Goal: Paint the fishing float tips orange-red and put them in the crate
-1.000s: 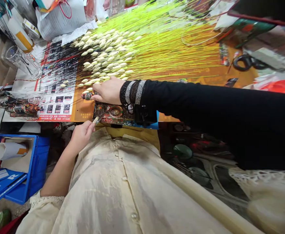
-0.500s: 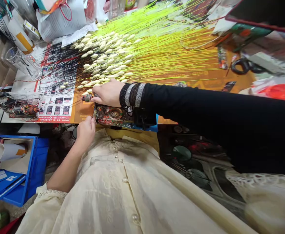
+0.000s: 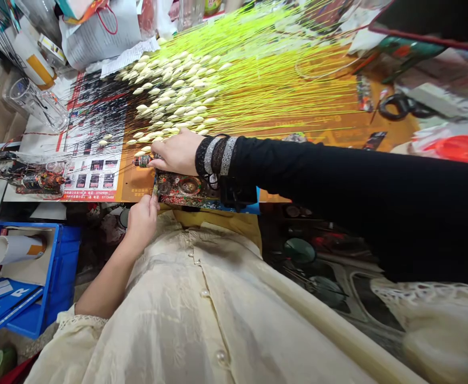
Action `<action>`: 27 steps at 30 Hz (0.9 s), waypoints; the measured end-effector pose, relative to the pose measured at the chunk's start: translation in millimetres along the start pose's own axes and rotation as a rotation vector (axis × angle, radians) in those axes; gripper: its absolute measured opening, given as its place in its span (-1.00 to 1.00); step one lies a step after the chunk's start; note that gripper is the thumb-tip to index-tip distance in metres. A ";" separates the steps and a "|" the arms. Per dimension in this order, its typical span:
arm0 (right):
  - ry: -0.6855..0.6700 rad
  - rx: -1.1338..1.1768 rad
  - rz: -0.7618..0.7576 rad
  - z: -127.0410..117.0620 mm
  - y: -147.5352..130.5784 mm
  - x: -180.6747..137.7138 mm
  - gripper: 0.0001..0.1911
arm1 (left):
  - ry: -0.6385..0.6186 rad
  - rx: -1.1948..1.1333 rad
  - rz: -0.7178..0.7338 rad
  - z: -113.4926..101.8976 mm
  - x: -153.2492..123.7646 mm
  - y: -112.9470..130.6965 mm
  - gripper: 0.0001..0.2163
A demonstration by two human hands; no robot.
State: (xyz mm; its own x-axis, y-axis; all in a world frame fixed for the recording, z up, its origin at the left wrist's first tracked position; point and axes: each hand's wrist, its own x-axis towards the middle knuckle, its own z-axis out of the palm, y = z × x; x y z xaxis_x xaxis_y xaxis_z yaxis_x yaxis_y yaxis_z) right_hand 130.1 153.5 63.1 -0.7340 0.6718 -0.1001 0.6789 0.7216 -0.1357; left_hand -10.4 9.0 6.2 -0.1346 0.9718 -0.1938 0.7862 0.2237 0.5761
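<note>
My right hand (image 3: 177,152) has its fingers curled around a small paint-spattered cylinder (image 3: 142,160), whose banded end sticks out to the left. Below it, at the table's front edge, my left hand (image 3: 142,217) pinches the lower end of a thin paint-stained strip (image 3: 156,186). The strip's exact kind is unclear. Beneath my right wrist lies a dark, paint-speckled tray (image 3: 189,185) with a round recess. Just beyond my right hand spreads a mass of slender fishing floats (image 3: 177,98), with cream bodies, black stems to the left and yellow-green lines to the right.
At the left stand a clear glass mug (image 3: 37,101) and a paint-caked little machine (image 3: 37,176). Below the table on that side is a blue crate (image 3: 60,266). Black-handled scissors (image 3: 396,108) and a red lid (image 3: 461,148) lie at the right.
My left hand has dropped slightly toward me, showing more of the strip above its fingers. My right hand and the cylinder stay almost in place.
</note>
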 end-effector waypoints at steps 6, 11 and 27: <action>-0.014 0.006 -0.011 -1.1 1.3 0.6 -0.50 | -0.231 -0.012 0.136 -10.9 -22.3 -9.7 -0.65; -0.015 0.022 -0.022 0.4 4.1 1.7 -0.49 | -0.239 -0.009 0.158 -18.4 -27.9 -18.5 -0.65; 0.016 0.043 -0.004 3.7 4.6 1.3 -0.51 | 0.122 0.425 0.248 -11.8 9.3 -20.3 -0.68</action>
State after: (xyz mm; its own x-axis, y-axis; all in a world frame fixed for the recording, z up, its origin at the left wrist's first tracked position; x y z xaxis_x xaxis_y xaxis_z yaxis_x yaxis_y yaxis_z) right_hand 132.2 157.1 58.7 -0.7361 0.6717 -0.0834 0.6742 0.7166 -0.1786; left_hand -34.7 14.4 2.0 0.0379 0.9991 0.0164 0.9760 -0.0405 0.2139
